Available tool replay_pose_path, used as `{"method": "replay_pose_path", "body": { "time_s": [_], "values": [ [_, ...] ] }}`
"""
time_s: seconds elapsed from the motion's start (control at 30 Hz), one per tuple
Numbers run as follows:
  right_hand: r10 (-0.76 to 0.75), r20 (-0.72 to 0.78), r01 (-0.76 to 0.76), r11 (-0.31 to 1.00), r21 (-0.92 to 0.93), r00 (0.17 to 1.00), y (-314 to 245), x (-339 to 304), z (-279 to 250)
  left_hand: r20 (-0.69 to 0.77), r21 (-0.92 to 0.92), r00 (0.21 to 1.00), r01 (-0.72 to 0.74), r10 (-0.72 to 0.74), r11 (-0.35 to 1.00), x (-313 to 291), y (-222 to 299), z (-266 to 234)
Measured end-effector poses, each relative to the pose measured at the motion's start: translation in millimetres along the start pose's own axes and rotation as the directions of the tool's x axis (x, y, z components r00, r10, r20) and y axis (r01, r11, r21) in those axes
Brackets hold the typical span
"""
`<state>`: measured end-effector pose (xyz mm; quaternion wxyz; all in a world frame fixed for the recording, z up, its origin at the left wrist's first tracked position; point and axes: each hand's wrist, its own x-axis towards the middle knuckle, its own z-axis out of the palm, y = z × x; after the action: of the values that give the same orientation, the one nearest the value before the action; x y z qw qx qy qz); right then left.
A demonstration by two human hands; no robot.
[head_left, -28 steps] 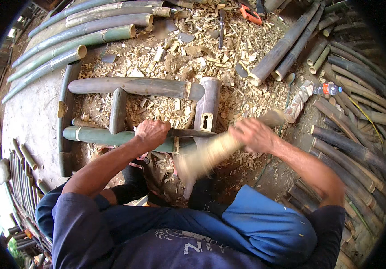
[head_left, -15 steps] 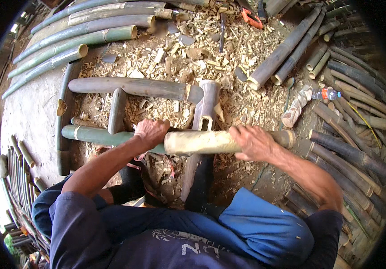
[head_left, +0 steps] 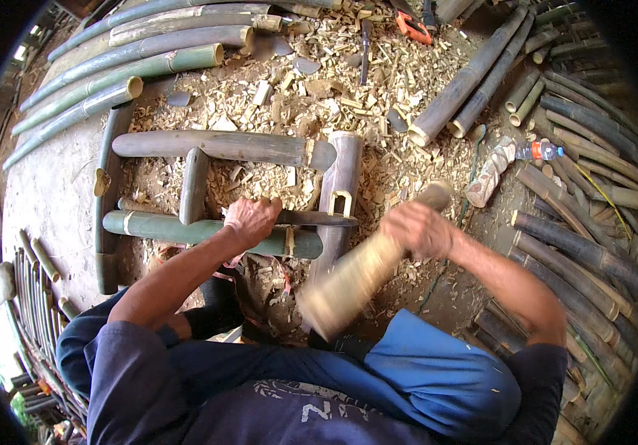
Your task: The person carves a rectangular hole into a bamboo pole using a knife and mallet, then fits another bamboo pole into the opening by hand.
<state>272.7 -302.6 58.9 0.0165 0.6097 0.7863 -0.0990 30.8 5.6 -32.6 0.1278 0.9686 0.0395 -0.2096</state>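
Gripping a blade [head_left: 311,217] flat across the upright pole [head_left: 339,185], the left hand [head_left: 250,221] steadies it. Right hand [head_left: 417,228], beside the pole, clutches a blurred mallet [head_left: 367,271]; strikes should land squarely on the blade's back.

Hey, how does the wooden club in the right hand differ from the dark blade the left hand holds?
The pale wooden club is thick, round and motion-blurred; the dark metal blade is thin, flat and sharp in view. The club slants in the right hand; the blade lies level under the left hand, against the upright grey bamboo pole. Both are gripped.
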Motion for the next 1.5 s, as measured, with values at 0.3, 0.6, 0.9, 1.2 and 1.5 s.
{"method": "replay_pose_path", "body": {
  "time_s": [0.3,0.6,0.9,1.2,1.5],
  "values": [
    [0.476,-0.062,-0.438,0.847,0.299,0.877,0,3,-40,-0.226,-0.03,0.956,-0.2,0.188,0.979,-2,-12,6],
    [0.91,0.124,-0.32,0.011,0.947,0.396,-38,-3,-60,0.175,-0.977,0.971,0.191,-0.163,0.092,39,-53,-2],
    [0.863,0.365,-0.169,-0.325,0.93,0.348,-69,1,-37,-0.035,-0.345,0.996,-0.086,0.079,0.935,39,-57,-76],
    [0.865,0.27,-0.26,-0.17,0.951,0.422,-80,23,-42,0.028,-0.231,0.997,-0.065,0.073,0.971,44,-65,-71],
    [0.851,0.36,-0.689,0.004,0.725,0.383,-95,33,-34,0.018,-0.191,1.0,0.01,-0.007,0.981,44,-61,-58]
  ]
}}
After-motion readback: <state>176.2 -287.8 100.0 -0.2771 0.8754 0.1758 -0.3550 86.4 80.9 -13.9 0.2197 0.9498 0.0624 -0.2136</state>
